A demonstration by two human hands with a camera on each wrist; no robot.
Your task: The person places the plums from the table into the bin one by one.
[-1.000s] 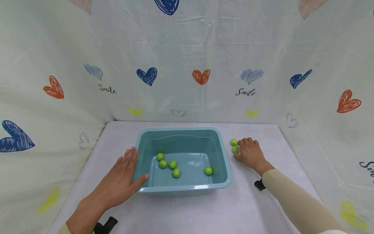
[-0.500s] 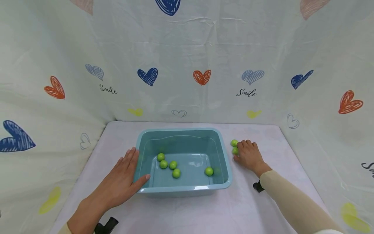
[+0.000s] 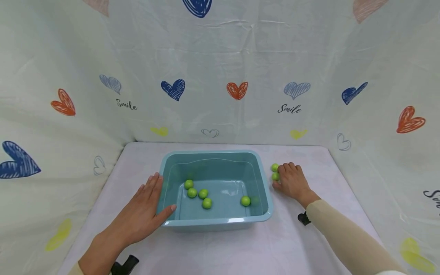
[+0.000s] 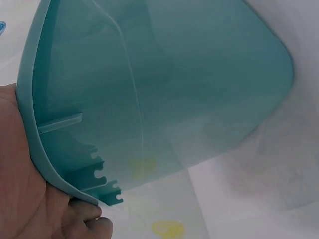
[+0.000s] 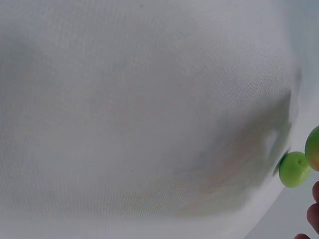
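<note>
A light blue plastic tub [image 3: 214,221] stands on the table with several small round green fruits [image 3: 207,203] on its floor. My left hand [image 3: 140,214] rests along the tub's left rim, fingers extended, its thumb over the front left corner. The left wrist view shows the tub's outer wall [image 4: 199,84] below that rim. To the right of the tub, my right hand [image 3: 291,180] pinches a green fruit [image 3: 275,177] between thumb and fingers, low over the table. Just behind it lies another green fruit [image 3: 274,167]. A dimple shows on one fruit [image 5: 294,170] in the right wrist view.
A white cloth [image 3: 220,252] covers the table. Pale sheeting [image 3: 206,49] printed with hearts and "Smile" hangs behind and at both sides. The tub's right rim [image 3: 264,183] stands close to the right hand's thumb.
My right hand has shifted very slightly left, its fingers still around the front fruit. The left hand, the tub and the fruits inside it stay in place.
</note>
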